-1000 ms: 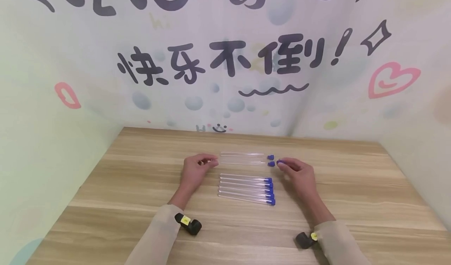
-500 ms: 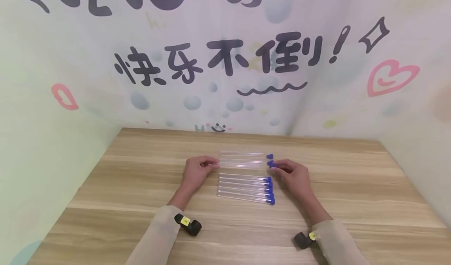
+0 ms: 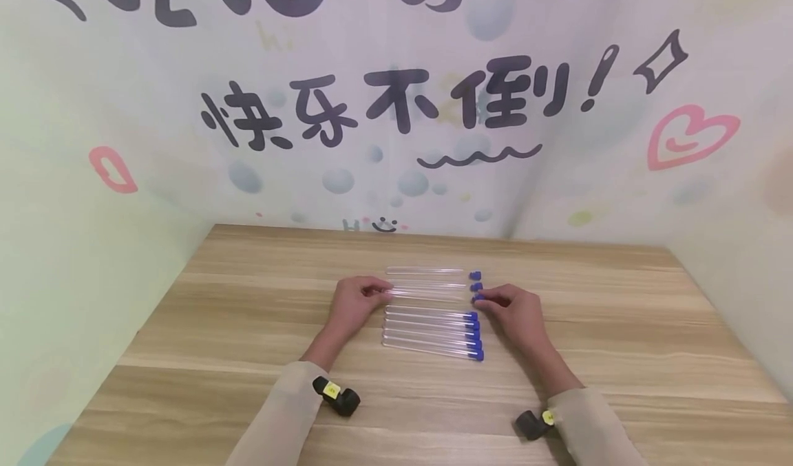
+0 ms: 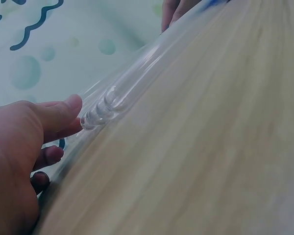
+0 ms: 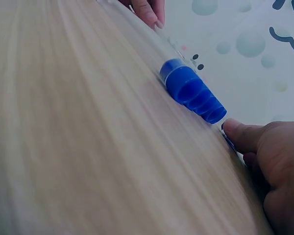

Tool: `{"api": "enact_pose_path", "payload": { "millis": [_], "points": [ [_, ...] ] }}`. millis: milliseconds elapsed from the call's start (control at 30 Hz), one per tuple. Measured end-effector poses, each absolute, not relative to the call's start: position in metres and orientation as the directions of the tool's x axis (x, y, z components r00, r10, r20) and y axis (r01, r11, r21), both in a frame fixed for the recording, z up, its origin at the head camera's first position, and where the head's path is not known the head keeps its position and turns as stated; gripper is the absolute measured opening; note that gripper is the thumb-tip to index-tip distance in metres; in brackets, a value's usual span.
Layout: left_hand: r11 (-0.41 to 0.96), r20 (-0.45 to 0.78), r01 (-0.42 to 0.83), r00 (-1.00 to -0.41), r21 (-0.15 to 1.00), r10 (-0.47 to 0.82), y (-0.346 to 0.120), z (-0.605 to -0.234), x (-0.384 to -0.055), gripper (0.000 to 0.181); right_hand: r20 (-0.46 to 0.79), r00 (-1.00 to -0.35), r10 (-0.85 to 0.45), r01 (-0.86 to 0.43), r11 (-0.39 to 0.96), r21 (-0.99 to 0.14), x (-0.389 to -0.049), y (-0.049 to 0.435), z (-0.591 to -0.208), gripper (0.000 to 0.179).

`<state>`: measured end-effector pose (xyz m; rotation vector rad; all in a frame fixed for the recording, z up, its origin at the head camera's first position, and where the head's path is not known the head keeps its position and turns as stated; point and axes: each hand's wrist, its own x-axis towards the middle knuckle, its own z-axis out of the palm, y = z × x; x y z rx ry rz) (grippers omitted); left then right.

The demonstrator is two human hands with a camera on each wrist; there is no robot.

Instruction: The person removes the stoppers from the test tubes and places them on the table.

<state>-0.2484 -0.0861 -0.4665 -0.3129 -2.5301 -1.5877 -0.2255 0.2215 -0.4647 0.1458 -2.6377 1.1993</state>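
Note:
In the head view my left hand point(image 3: 359, 302) pinches the left end of a clear test tube point(image 3: 427, 296) lying on the table. My right hand point(image 3: 515, 313) pinches a small blue cap point(image 3: 477, 299) just off that tube's right end; the fingers hide part of it. Beyond lie two uncapped tubes, the farther tube point(image 3: 424, 271) and the nearer tube point(image 3: 430, 285), with loose caps point(image 3: 475, 275) at their right. Nearer me is a row of several capped tubes point(image 3: 427, 328). The left wrist view shows the rounded tube ends point(image 4: 100, 115) beside my thumb; blue caps point(image 5: 186, 88) fill the right wrist view's middle.
The wooden table point(image 3: 266, 266) reaches back to a printed cloth wall point(image 3: 396, 184) with dark lettering. Black wrist cameras point(image 3: 339, 398) sit at both sleeves.
My right hand has brought its blue cap left and toward me, below the two loose caps. My left hand has moved slightly right, at the end of the nearest uncapped tube.

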Motion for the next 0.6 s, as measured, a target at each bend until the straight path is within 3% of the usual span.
{"api": "enact_pose_path", "payload": {
  "millis": [600],
  "points": [
    [0.523,0.247,0.275,-0.961,0.807,0.124,-0.0765,-0.4663,-0.2491,0.015,0.22,-0.975,0.023,-0.153,0.647,-0.747,-0.2259,0.2214,-0.4676,0.023]
  ]
}}
